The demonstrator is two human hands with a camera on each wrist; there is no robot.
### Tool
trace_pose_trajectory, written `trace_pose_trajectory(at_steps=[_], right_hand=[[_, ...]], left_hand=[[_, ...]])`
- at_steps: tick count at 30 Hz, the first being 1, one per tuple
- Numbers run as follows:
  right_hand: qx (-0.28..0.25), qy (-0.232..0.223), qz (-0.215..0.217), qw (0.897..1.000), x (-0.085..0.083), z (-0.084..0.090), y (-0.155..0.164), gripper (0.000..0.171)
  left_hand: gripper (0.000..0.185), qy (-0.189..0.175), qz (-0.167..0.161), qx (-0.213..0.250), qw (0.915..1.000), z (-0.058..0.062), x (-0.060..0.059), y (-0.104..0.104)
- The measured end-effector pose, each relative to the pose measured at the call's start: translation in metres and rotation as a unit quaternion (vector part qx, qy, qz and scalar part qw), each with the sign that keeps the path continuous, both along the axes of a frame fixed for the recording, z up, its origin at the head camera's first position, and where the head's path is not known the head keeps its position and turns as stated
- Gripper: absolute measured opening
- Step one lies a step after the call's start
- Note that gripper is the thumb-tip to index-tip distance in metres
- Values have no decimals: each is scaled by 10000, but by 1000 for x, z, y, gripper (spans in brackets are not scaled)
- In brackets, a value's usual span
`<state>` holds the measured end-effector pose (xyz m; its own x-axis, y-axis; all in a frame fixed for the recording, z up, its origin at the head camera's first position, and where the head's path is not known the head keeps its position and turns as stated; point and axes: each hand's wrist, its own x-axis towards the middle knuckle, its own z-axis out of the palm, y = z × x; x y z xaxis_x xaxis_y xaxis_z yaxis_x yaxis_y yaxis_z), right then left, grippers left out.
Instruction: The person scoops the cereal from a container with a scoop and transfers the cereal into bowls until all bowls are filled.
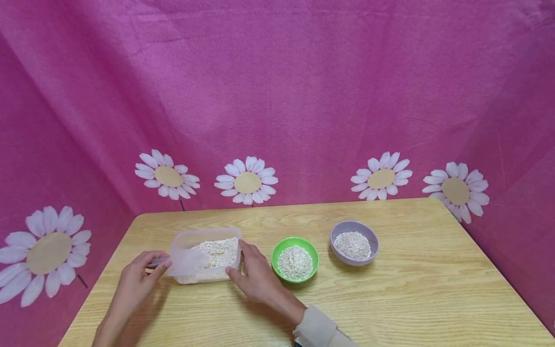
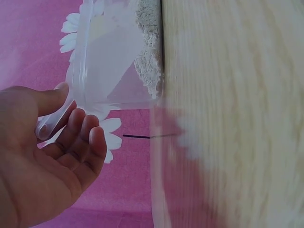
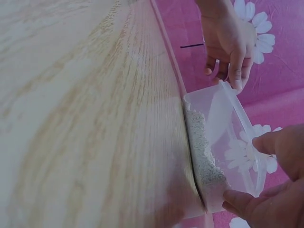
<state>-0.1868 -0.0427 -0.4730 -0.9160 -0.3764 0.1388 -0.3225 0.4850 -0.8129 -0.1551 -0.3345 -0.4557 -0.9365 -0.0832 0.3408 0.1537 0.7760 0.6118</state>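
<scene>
A clear plastic container (image 1: 204, 254) half full of oats stands on the wooden table (image 1: 412, 299) at the front left. My left hand (image 1: 140, 274) is at its left end and pinches the handle of a clear plastic scoop (image 1: 159, 261) whose bowl lies inside the container. In the left wrist view the handle (image 2: 50, 124) sits between the thumb and the curled fingers (image 2: 80, 142), beside the container (image 2: 109, 61). My right hand (image 1: 253, 274) grips the container's right end, thumb at the front corner and index finger at the rim. In the right wrist view its fingers (image 3: 270, 142) hold the container (image 3: 223, 128).
A green bowl (image 1: 295, 260) of oats stands just right of my right hand. A purple bowl (image 1: 354, 242) of oats stands further right and back. Pink cloth with daisies (image 1: 247, 180) walls the table on three sides.
</scene>
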Motion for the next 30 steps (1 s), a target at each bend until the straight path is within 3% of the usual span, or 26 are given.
trace_pose_trajectory(at_steps=[11,24,30], right_hand=[[25,-1,-70,10000,-3,0,0,74],[92,80,-152,9998,-2,0,4,75],[82,141,-166,9997,0,11,11,78]], left_hand=[[15,118,-125,-404,9990,0,-4,-3],[18,-34,-183,-379,9991,0,-6,-2],[24,398,-195,-453,9980,7,-9,2]])
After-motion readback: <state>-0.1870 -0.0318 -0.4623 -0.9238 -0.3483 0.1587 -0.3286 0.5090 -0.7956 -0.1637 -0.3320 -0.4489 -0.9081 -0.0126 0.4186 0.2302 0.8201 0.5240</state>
